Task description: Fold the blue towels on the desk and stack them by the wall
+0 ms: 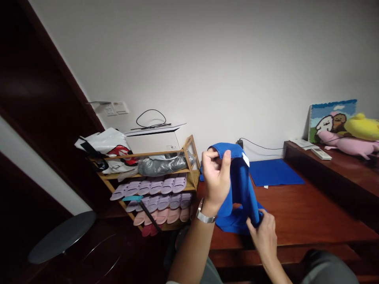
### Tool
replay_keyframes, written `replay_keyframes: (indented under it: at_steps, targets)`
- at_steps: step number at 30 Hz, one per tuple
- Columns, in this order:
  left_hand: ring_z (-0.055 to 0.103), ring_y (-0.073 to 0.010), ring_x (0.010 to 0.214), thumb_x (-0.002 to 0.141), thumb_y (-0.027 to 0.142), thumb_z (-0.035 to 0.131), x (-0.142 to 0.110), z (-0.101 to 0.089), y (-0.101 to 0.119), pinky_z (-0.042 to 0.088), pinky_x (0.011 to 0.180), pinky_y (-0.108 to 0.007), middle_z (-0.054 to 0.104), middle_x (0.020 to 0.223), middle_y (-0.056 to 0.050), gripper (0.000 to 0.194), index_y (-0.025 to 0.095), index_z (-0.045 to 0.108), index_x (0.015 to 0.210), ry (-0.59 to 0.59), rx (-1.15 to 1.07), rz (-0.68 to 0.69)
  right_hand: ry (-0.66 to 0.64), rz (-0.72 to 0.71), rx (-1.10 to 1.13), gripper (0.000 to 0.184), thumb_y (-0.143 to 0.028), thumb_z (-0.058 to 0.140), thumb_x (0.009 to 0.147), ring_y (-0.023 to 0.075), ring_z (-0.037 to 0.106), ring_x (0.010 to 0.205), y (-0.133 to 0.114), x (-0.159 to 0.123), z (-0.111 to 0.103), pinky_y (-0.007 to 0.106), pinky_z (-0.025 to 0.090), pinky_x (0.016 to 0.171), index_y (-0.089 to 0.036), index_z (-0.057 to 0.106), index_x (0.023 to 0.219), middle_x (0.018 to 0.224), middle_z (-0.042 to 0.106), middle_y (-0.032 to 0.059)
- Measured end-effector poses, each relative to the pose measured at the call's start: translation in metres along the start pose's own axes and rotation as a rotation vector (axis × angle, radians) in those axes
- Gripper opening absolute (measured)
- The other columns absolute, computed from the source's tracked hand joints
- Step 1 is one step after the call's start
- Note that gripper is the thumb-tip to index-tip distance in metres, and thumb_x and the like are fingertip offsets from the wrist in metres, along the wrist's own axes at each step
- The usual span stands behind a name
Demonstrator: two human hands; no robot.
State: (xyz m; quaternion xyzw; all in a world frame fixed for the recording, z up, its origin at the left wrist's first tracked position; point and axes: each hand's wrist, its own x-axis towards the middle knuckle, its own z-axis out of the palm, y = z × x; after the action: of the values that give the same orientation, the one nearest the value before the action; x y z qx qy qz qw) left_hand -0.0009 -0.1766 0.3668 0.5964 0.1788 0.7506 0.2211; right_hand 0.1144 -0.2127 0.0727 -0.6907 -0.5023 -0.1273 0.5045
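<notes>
My left hand [217,177], wearing a watch with a metal band, pinches the stitched upper edge of a blue cloth [250,197] between thumb and fingers. A small white label sticks out at that edge. Lower down, my right hand [265,234] grips the same cloth near the table top. The fabric hangs in a loop between both hands, and its lower part spreads over the wooden table [310,213]. Behind it, a flat, folded blue cloth [275,172] lies on the table with a small white tag at its front edge.
A shoe rack [192,173] with several slippers stands left of the table, bearing a white box [154,140] and a white bag [114,142]. A round stool [63,236] is at lower left. Plush toys [349,144] and a remote control [321,153] lie on a raised ledge at right.
</notes>
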Motion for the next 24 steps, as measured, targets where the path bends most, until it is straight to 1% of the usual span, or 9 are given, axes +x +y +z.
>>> replay_keyframes:
  at_steps: [2, 5, 8, 10, 13, 16, 19, 22, 24]
  targets:
    - [0.056, -0.0095, 0.071, 0.098, 0.042, 0.068, -0.001, 0.003, 0.002, 0.049, 0.066, -0.021, 0.051, 0.084, 0.004, 0.028, 0.026, 0.046, 0.093, -0.021, 0.001, 0.03, 0.099, -0.031, -0.001, 0.052, -0.058, 0.054, 0.096, 0.0321, 0.058, 0.097, -0.007, 0.001, 0.002, 0.044, 0.052, 0.077, -0.017, 0.05, 0.127, 0.105, 0.059, 0.0157]
    - [0.054, -0.0089, 0.068, 0.099, 0.037, 0.067, 0.001, 0.009, 0.007, 0.048, 0.065, -0.022, 0.049, 0.084, 0.005, 0.024, 0.026, 0.046, 0.094, -0.056, 0.003, 0.117, 0.227, -0.106, 0.031, 0.037, -0.047, 0.066, 0.092, 0.0272, 0.057, 0.091, -0.021, 0.004, 0.0, 0.042, 0.051, 0.08, -0.022, 0.055, 0.117, 0.098, 0.058, 0.0102]
    - [0.053, -0.0088, 0.069, 0.101, 0.035, 0.065, 0.007, 0.015, 0.014, 0.047, 0.065, -0.022, 0.05, 0.086, 0.004, 0.021, 0.026, 0.047, 0.095, -0.079, 0.038, 0.219, 0.281, -0.17, 0.044, 0.026, -0.04, 0.069, 0.091, 0.024, 0.056, 0.087, -0.032, 0.008, -0.006, 0.039, 0.05, 0.079, -0.024, 0.06, 0.109, 0.094, 0.056, 0.0071]
    - [0.054, -0.0089, 0.07, 0.101, 0.033, 0.064, 0.011, 0.016, 0.019, 0.048, 0.065, -0.022, 0.051, 0.088, 0.003, 0.019, 0.025, 0.047, 0.095, -0.084, 0.072, 0.278, 0.248, -0.155, -0.003, 0.027, -0.045, 0.068, 0.091, 0.0245, 0.055, 0.085, -0.034, 0.011, -0.01, 0.04, 0.048, 0.078, -0.023, 0.065, 0.107, 0.093, 0.055, 0.0079]
    - [0.055, -0.0083, 0.071, 0.102, 0.031, 0.063, 0.018, 0.015, 0.023, 0.047, 0.065, -0.022, 0.053, 0.089, 0.004, 0.018, 0.025, 0.047, 0.096, -0.083, 0.103, 0.364, 0.056, -0.128, -0.041, 0.028, -0.05, 0.062, 0.093, 0.0255, 0.056, 0.083, -0.03, 0.01, -0.011, 0.04, 0.047, 0.076, -0.024, 0.071, 0.1, 0.09, 0.059, 0.0087]
    - [0.057, -0.0072, 0.073, 0.102, 0.029, 0.063, 0.03, 0.009, 0.02, 0.048, 0.065, -0.02, 0.055, 0.092, 0.003, 0.016, 0.024, 0.048, 0.097, -0.05, 0.14, 0.416, -0.183, -0.083, 0.077, 0.027, -0.048, 0.055, 0.095, 0.0249, 0.062, 0.083, -0.013, 0.006, -0.005, 0.038, 0.049, 0.076, -0.026, 0.07, 0.089, 0.089, 0.066, 0.0073]
    - [0.061, -0.0078, 0.077, 0.099, 0.033, 0.066, 0.053, -0.007, 0.012, 0.05, 0.069, -0.021, 0.059, 0.099, 0.001, 0.018, 0.023, 0.052, 0.099, 0.016, 0.212, 0.411, -0.321, 0.149, 0.272, 0.034, -0.055, 0.051, 0.091, 0.024, 0.067, 0.076, 0.021, 0.016, -0.006, 0.036, 0.052, 0.07, -0.025, 0.066, 0.086, 0.084, 0.072, 0.0061]
    - [0.064, -0.0091, 0.075, 0.094, 0.041, 0.072, 0.083, -0.035, -0.002, 0.052, 0.069, -0.022, 0.061, 0.094, 0.001, 0.027, 0.021, 0.054, 0.096, 0.075, 0.275, 0.317, -0.296, 0.374, 0.423, 0.049, -0.071, 0.05, 0.082, 0.0239, 0.066, 0.062, 0.065, 0.061, -0.033, 0.035, 0.052, 0.061, -0.024, 0.064, 0.085, 0.068, 0.07, 0.0047]
    - [0.064, -0.0097, 0.071, 0.09, 0.044, 0.076, 0.102, -0.056, -0.014, 0.053, 0.067, -0.022, 0.061, 0.087, 0.002, 0.033, 0.021, 0.053, 0.093, 0.085, 0.28, 0.191, -0.138, 0.4, 0.408, 0.057, -0.077, 0.05, 0.076, 0.0233, 0.064, 0.061, 0.089, 0.103, -0.067, 0.035, 0.051, 0.061, -0.023, 0.064, 0.086, 0.069, 0.069, 0.0057]
